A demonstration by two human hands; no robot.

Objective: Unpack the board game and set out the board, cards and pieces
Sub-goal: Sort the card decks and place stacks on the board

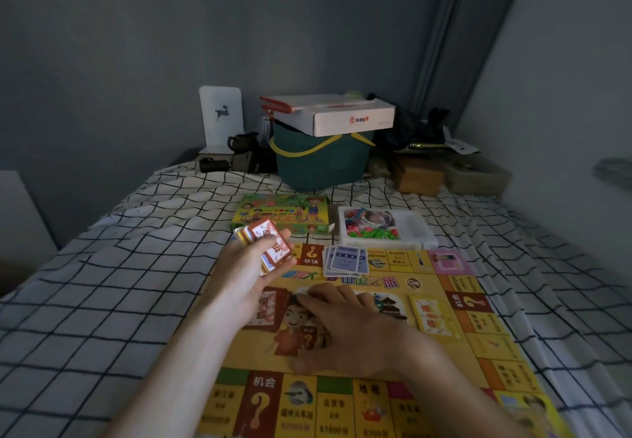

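hands first: left hand [246, 276] grips a red card stack [268, 247] above the board [376, 362], while right hand [345, 324], fingers flat, presses cards at the board's middle. card-laying seems underway; purple cards [346, 260] lie near the piece tray [386, 227], which likely needs emptying next.

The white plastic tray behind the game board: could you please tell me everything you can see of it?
The white plastic tray is a shallow, rectangular insert with raised walls, resting flat on the checked bedsheet just beyond the far edge of the game board. It lies right of the green game box. Its left compartment holds a jumble of small green, pink and red pieces with some printed paper; its right part looks empty. Neither hand touches it.
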